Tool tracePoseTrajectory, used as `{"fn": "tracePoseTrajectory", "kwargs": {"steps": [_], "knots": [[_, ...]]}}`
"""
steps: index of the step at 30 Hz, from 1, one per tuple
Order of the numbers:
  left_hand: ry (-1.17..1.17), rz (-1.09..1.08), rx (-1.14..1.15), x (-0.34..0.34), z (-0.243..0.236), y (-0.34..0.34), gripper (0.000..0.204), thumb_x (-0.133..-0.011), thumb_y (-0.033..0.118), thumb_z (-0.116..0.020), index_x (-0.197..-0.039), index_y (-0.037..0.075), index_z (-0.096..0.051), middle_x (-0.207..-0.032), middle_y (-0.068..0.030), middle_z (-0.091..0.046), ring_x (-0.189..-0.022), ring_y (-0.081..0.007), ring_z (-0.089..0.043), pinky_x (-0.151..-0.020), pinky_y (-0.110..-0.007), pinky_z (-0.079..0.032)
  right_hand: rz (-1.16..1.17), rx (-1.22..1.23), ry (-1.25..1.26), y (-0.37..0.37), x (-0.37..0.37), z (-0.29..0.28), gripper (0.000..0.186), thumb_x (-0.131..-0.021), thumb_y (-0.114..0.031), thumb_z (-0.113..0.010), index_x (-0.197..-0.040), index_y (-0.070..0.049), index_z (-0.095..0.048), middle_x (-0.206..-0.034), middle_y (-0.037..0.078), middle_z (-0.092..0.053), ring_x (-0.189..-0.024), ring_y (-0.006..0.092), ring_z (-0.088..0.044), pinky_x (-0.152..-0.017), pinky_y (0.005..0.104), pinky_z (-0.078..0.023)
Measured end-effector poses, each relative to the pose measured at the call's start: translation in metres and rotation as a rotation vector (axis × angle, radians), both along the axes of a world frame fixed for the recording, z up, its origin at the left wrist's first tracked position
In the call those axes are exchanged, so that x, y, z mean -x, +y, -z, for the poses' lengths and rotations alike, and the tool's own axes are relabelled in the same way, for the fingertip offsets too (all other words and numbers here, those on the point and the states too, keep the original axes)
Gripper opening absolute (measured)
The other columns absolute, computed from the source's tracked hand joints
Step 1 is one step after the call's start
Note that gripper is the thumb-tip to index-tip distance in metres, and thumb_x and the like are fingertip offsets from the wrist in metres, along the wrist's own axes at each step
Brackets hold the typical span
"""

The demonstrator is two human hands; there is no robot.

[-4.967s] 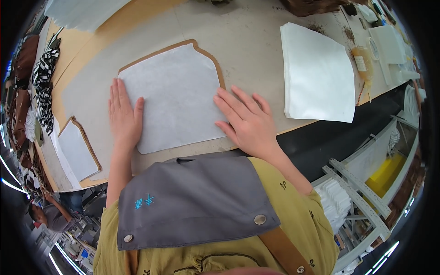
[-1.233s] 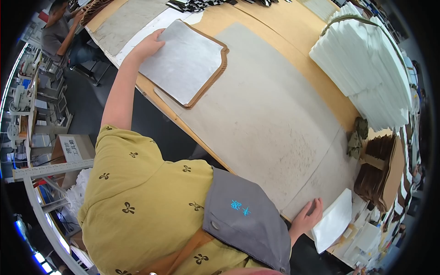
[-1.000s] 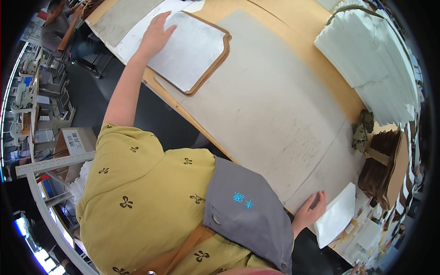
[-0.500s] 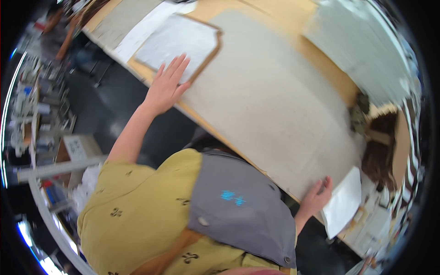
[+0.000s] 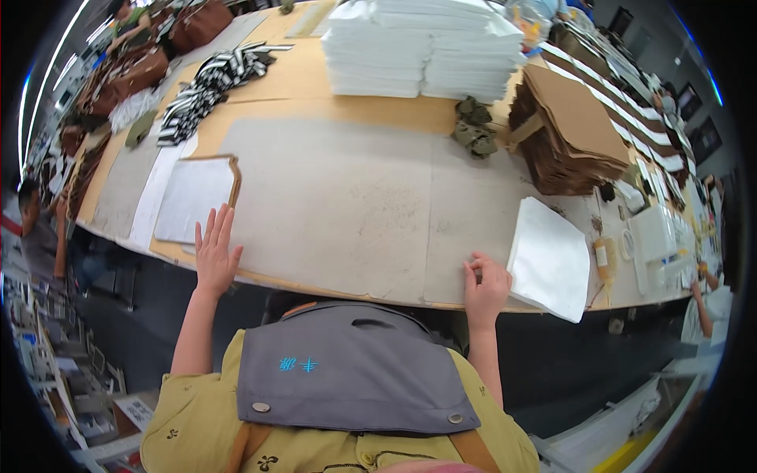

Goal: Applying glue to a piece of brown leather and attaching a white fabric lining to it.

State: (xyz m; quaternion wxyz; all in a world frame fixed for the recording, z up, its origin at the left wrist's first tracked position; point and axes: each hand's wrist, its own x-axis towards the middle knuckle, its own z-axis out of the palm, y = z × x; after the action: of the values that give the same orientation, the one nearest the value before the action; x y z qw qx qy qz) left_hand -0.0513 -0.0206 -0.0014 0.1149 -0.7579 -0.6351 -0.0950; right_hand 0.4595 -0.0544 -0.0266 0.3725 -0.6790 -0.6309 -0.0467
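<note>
At the left of the table, my left hand (image 5: 216, 251) is open, palm down with fingers spread. Its fingertips reach the lower right corner of a flat white sheet (image 5: 193, 199) that has brown layers showing along its edge. My right hand (image 5: 486, 285) hovers by the front edge on the right, fingers loosely curled and nothing visible in them. Beside it lies a small stack of white sheets (image 5: 550, 256), its corner jutting past the table edge. Whether the hand touches this stack, I cannot tell. Between my hands stretches the grey work surface (image 5: 339, 209).
Tall white sheet stacks (image 5: 422, 51) stand at the back. A pile of brown pieces (image 5: 566, 130) sits back right, next to crumpled olive cloth (image 5: 475, 130). Striped black-and-white fabric (image 5: 214, 83) lies back left. A bottle (image 5: 605, 258) stands at right. Other people work at both sides.
The view has swung round and levelled, bringing in the far table. My left hand stays spread by the white sheet; my right hand remains beside the small white stack.
</note>
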Motion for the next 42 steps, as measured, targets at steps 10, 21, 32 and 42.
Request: {"fn": "tracePoseTrajectory", "kwargs": {"steps": [10, 21, 32, 42], "knots": [[-0.854, 0.706, 0.478, -0.212, -0.051, 0.051, 0.042, -0.101, 0.009, -0.056, -0.142, 0.008, -0.056, -0.138, -0.0144, -0.062, -0.135, -0.0333, -0.053, -0.113, -0.043, -0.041, -0.298, -0.165, -0.164, 0.003, 0.024, -0.047, 0.033, -0.084, -0.022, -0.080, -0.117, -0.021, -0.073, -0.087, -0.006, -0.067, -0.081, 0.0140, -0.064, -0.084, 0.0334, -0.044], [-1.529, 0.407, 1.062, -0.260, -0.042, 0.037, 0.017, -0.103, 0.009, -0.063, -0.116, -0.001, -0.068, -0.109, -0.0071, -0.071, -0.100, -0.0147, -0.070, -0.090, -0.030, -0.059, -0.378, -0.160, -0.263, 0.002, 0.035, -0.036, 0.065, -0.082, -0.015, -0.071, -0.142, -0.037, -0.063, -0.081, -0.007, -0.049, -0.073, 0.0109, -0.053, -0.088, 0.0337, -0.042], [-1.470, 0.363, 1.094, -0.257, -0.034, 0.046, 0.016, -0.104, 0.018, -0.064, -0.108, 0.003, -0.068, -0.095, -0.0015, -0.068, -0.089, -0.0097, -0.066, -0.082, -0.029, -0.059, -0.357, -0.034, -0.525, 0.005, 0.020, -0.054, 0.068, -0.083, -0.014, -0.066, -0.142, -0.047, -0.060, -0.086, -0.004, -0.051, -0.077, 0.0126, -0.054, -0.094, 0.0382, -0.042], [-1.491, 0.589, 0.844, -0.259, 0.011, 0.075, 0.024, -0.110, 0.023, -0.048, -0.096, 0.007, -0.059, -0.084, 0.0012, -0.057, -0.080, -0.0076, -0.058, -0.073, -0.025, -0.048, -0.017, -0.388, -0.379, 0.089, -0.110, -0.135, 0.038, -0.091, -0.013, -0.073, -0.128, -0.012, -0.069, -0.117, 0.009, -0.069, -0.102, 0.0297, -0.066, -0.090, 0.0422, -0.051]]}}
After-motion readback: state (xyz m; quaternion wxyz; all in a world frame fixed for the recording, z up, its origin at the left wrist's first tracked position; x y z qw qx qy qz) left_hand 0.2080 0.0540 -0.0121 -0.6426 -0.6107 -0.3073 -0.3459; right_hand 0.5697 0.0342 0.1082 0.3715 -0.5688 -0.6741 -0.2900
